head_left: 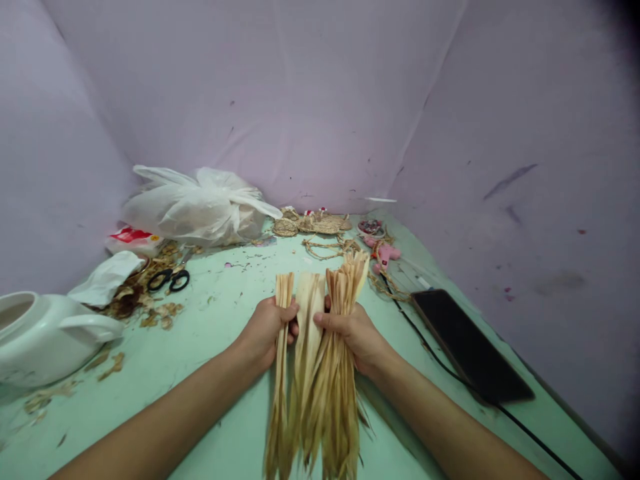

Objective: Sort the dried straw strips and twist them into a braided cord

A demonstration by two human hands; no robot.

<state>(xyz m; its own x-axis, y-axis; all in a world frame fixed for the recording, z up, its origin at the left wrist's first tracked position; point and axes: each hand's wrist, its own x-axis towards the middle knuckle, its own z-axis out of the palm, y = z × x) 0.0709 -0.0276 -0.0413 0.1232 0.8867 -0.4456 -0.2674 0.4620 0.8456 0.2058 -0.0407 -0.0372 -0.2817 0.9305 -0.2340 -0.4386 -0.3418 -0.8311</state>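
Head view shows long dried tan plant strips (341, 347) in the middle of the pale green tabletop (220, 400), long axis running from near edge to far, gathered ends pointing away, loose ends toward the person; no writing is legible on the red-and-white packet (134, 239); the left hand (273, 327) is closed around a narrow bundle, and the right hand (357, 333) grips a thicker one, thumb across its front

Dry, tan leaf strips (340, 360) hang in gathered bunches; one narrow; one thicker, frayed below.
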